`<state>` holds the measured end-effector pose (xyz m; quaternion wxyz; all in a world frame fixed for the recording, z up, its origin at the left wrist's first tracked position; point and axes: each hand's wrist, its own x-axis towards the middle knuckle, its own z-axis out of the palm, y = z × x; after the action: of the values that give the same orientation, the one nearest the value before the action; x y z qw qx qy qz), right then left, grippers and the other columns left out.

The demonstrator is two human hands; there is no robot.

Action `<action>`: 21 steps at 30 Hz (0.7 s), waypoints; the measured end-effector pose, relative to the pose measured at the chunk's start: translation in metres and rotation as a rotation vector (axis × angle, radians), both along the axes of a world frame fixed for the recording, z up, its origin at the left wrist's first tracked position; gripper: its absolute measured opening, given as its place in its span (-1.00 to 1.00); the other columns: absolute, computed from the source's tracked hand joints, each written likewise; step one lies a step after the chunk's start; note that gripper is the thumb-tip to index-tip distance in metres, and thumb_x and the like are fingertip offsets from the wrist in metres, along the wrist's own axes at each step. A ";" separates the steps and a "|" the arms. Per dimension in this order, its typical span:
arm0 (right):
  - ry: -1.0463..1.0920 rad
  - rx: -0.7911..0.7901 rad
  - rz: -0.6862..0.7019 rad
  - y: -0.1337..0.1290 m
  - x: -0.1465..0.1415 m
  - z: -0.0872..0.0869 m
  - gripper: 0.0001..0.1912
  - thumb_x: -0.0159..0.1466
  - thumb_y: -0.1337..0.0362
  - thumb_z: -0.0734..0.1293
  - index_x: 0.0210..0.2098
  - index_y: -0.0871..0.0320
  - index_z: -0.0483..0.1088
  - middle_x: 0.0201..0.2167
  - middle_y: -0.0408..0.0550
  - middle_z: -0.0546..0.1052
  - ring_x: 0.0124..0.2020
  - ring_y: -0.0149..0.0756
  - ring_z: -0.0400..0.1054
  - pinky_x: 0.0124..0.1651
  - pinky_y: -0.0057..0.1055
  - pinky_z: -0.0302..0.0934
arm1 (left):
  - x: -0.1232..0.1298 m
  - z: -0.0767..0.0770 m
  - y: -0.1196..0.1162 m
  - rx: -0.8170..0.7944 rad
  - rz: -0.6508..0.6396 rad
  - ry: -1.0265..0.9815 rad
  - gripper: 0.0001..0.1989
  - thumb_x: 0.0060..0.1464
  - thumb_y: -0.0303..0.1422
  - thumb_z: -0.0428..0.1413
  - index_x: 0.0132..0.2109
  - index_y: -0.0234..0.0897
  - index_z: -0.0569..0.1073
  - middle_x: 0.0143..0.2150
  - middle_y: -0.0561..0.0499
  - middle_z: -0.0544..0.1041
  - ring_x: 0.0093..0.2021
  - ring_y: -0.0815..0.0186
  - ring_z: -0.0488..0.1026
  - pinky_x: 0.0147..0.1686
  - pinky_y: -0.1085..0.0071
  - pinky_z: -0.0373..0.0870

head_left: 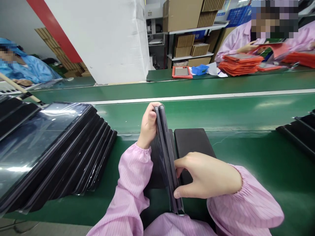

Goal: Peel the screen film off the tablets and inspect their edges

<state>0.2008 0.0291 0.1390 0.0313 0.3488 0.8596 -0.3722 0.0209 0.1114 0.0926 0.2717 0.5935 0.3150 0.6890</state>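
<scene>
Two thin dark tablets point(167, 154) stand on edge, side by side, above the green work surface. My left hand point(149, 126) grips them at their far upper end, thumb on the left face. My right hand point(203, 175) is at the near part of the right-hand tablet, thumb and fingers touching its side and edge. Clear film shows at their lower end. Beneath and to the right lies a flat black case point(193, 141); another dark flat piece point(154, 173) lies under the tablets on the left, partly hidden.
A large fanned stack of film-wrapped dark tablets point(71, 154) fills the left; more dark items point(301, 131) lie at the right edge. Across the green belt point(221, 85) are orange cases point(240, 64), a blue tray point(199, 69) and people in pink and blue.
</scene>
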 end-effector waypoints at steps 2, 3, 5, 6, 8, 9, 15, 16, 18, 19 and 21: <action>0.017 0.014 -0.016 0.000 0.001 0.001 -0.68 0.08 0.03 0.49 -0.34 0.16 0.55 -0.33 -0.08 0.65 -0.29 -0.15 0.54 -0.23 -0.33 0.29 | 0.001 0.001 -0.003 0.019 -0.016 0.017 -0.39 0.12 0.28 -0.17 -0.26 -0.16 0.40 -0.32 -0.02 0.35 -0.27 0.22 0.38 -0.20 0.28 0.37; 0.028 0.019 -0.025 0.000 0.001 0.002 -0.69 0.09 0.04 0.49 -0.34 0.16 0.54 -0.33 -0.08 0.65 -0.29 -0.16 0.54 -0.24 -0.34 0.30 | 0.002 0.002 -0.004 0.026 -0.018 0.026 -0.39 0.13 0.27 -0.18 -0.25 -0.16 0.40 -0.32 -0.03 0.36 -0.26 0.21 0.37 -0.20 0.28 0.37; 0.055 0.025 -0.043 0.000 0.002 0.005 -0.71 0.10 0.07 0.48 -0.33 0.16 0.54 -0.31 -0.07 0.65 -0.29 -0.16 0.54 -0.23 -0.35 0.30 | 0.004 0.003 -0.007 0.031 -0.013 0.043 -0.38 0.14 0.27 -0.20 -0.25 -0.16 0.40 -0.32 -0.04 0.36 -0.25 0.20 0.37 -0.19 0.27 0.36; 0.068 0.035 -0.057 0.000 0.002 0.006 -0.73 0.11 0.08 0.48 -0.34 0.16 0.53 -0.31 -0.07 0.65 -0.28 -0.16 0.54 -0.23 -0.35 0.30 | 0.005 0.003 -0.009 0.030 -0.010 0.050 -0.38 0.14 0.27 -0.22 -0.24 -0.16 0.40 -0.32 -0.04 0.36 -0.24 0.19 0.37 -0.17 0.26 0.36; 0.098 0.064 -0.092 -0.001 0.002 0.008 -0.75 0.12 0.09 0.46 -0.36 0.15 0.52 -0.30 -0.08 0.65 -0.28 -0.17 0.54 -0.24 -0.36 0.29 | 0.007 0.004 -0.012 0.037 -0.013 0.063 -0.38 0.15 0.26 -0.24 -0.24 -0.16 0.39 -0.32 -0.04 0.37 -0.23 0.17 0.37 -0.15 0.25 0.35; 0.115 0.078 -0.113 -0.002 0.003 0.009 -0.77 0.13 0.10 0.45 -0.36 0.14 0.51 -0.30 -0.08 0.65 -0.28 -0.17 0.54 -0.24 -0.37 0.29 | 0.009 0.005 -0.014 0.044 -0.018 0.068 -0.39 0.16 0.25 -0.25 -0.23 -0.15 0.39 -0.31 -0.04 0.37 -0.23 0.17 0.37 -0.14 0.25 0.35; 0.225 0.129 -0.230 -0.004 0.006 0.010 -0.80 0.18 0.12 0.40 -0.30 0.11 0.50 -0.28 -0.12 0.65 -0.27 -0.21 0.54 -0.21 -0.38 0.29 | 0.013 0.008 -0.024 0.074 -0.061 0.133 -0.39 0.18 0.23 -0.30 -0.21 -0.13 0.39 -0.25 -0.06 0.40 -0.21 0.17 0.35 -0.11 0.23 0.31; 0.233 0.132 -0.240 -0.003 0.006 0.011 -0.80 0.18 0.12 0.40 -0.29 0.11 0.50 -0.28 -0.13 0.65 -0.28 -0.22 0.53 -0.21 -0.38 0.28 | 0.013 0.008 -0.024 0.074 -0.062 0.140 -0.38 0.19 0.23 -0.31 -0.21 -0.13 0.39 -0.25 -0.06 0.40 -0.20 0.16 0.35 -0.12 0.23 0.30; 0.242 0.126 -0.249 -0.003 0.007 0.011 -0.80 0.18 0.12 0.40 -0.29 0.11 0.49 -0.28 -0.14 0.64 -0.29 -0.23 0.53 -0.20 -0.37 0.28 | 0.014 0.008 -0.025 0.075 -0.064 0.143 -0.38 0.19 0.22 -0.31 -0.20 -0.14 0.39 -0.25 -0.06 0.40 -0.21 0.16 0.34 -0.13 0.23 0.29; 0.245 0.120 -0.251 -0.002 0.007 0.011 -0.80 0.18 0.12 0.40 -0.29 0.11 0.49 -0.28 -0.14 0.64 -0.29 -0.23 0.53 -0.20 -0.37 0.28 | 0.014 0.008 -0.025 0.076 -0.068 0.141 -0.39 0.20 0.22 -0.31 -0.20 -0.13 0.39 -0.25 -0.06 0.40 -0.21 0.16 0.34 -0.13 0.23 0.29; 0.253 0.115 -0.257 -0.002 0.008 0.012 -0.80 0.18 0.13 0.39 -0.29 0.12 0.49 -0.28 -0.14 0.64 -0.27 -0.23 0.53 -0.19 -0.37 0.28 | 0.014 0.009 -0.025 0.082 -0.074 0.137 -0.40 0.20 0.21 -0.29 -0.20 -0.13 0.40 -0.25 -0.06 0.40 -0.21 0.16 0.34 -0.13 0.22 0.28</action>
<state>0.2083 0.0272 0.1509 -0.1448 0.4072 0.8249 -0.3643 0.0350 0.0866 0.1013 0.2503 0.6612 0.2821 0.6485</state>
